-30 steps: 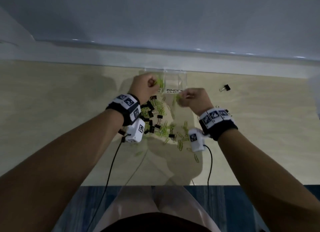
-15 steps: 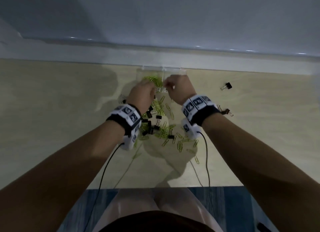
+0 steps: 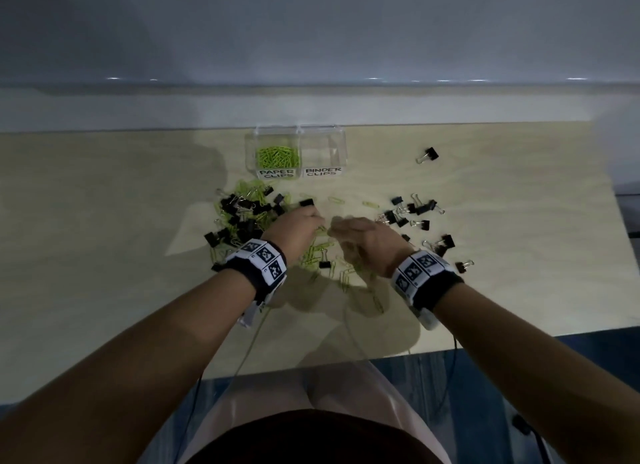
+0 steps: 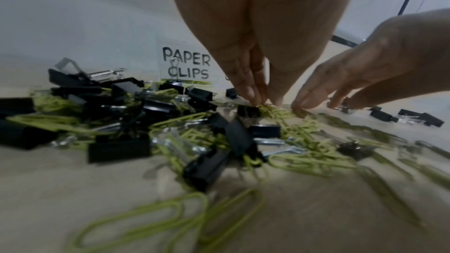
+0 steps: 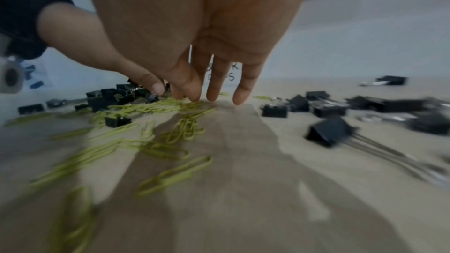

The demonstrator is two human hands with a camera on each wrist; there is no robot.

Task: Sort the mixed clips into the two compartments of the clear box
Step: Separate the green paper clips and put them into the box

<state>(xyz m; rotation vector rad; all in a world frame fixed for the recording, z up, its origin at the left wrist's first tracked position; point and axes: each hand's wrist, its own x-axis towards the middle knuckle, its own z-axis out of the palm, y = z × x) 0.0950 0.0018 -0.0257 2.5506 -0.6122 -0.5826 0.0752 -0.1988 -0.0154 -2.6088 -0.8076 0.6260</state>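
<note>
Two hands work the loose pile on the desk (image 3: 104, 255), just in front of the clear box (image 3: 295, 151). That box stands at the far edge; its left compartment, labelled for paper clips, already holds a heap of green ones, while the right, labelled for binder clips, looks bare. The left hand (image 3: 294, 235) has its fingers (image 4: 248, 91) drawn together, tips down, pinching at green paper clips (image 4: 280, 114) beside a black binder clip (image 4: 248, 112); whether a clip is truly caught I cannot tell. The right hand (image 3: 363, 241) has straight, slightly spread fingers (image 5: 239, 93) touching the desk beside the green strands, holding nothing. Black binder clips (image 3: 415, 214) lie scattered right of the hands and tangled with green ones on the left.

Gathering paper clips appears to be the step in hand, with much still unsorted. Next, I judge, each hand needs a firm pinch on green clips alone, free of black ones, then a carry over the left compartment.
</note>
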